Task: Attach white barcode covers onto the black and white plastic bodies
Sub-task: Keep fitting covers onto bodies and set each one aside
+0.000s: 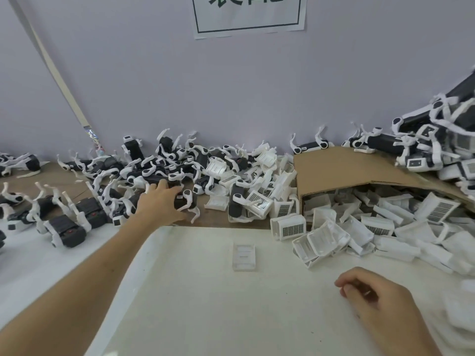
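My left hand (160, 202) reaches forward into a heap of black and white plastic bodies (164, 168) and its fingers curl round one body (185, 200) at the heap's near edge. My right hand (370, 296) rests low on the white mat (218, 304), its fingers loosely curled and holding nothing. A single white cover (243, 256) lies flat on the mat between my hands. Many white barcode covers (334, 227) spill from a tipped cardboard box (347, 170) at the right.
Finished-looking bodies stand in rows at the left (64, 224). More bodies are piled at the far right (431, 142) on the cardboard. A pale wall with a paper sign (248, 14) closes off the back of the table.
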Demonstrator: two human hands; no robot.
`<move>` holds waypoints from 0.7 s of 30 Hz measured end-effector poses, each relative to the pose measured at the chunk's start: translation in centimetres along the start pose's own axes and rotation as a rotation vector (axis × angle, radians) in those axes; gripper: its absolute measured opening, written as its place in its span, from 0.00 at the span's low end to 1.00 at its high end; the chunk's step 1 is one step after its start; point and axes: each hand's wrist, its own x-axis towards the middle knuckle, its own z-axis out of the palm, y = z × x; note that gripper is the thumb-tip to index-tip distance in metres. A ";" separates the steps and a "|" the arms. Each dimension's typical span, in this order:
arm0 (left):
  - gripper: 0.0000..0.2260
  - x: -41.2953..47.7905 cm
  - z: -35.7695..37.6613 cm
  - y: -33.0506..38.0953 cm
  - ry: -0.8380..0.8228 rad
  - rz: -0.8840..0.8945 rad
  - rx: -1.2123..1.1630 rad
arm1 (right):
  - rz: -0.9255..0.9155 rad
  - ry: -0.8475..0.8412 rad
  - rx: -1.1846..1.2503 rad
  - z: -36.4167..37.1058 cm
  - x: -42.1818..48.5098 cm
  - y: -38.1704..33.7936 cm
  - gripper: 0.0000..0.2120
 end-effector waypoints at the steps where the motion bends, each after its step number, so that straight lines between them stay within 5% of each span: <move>1: 0.37 -0.1 0.2 0.4 0.024 0.020 0.048 | 0.003 -0.002 0.007 0.0 0.0 0.0 0.25; 5: 0.28 -2.7 0.9 2.9 0.163 0.125 0.010 | 0.021 -0.029 0.026 -0.2 -0.1 0.0 0.23; 18: 0.16 -17.0 0.9 9.0 0.074 0.241 -1.338 | -0.052 -0.059 -0.021 -0.4 -1.2 -0.6 0.18; 21: 0.12 -18.4 0.8 9.3 0.248 0.133 -1.469 | -0.083 -0.058 -0.080 -0.2 -1.5 -0.6 0.19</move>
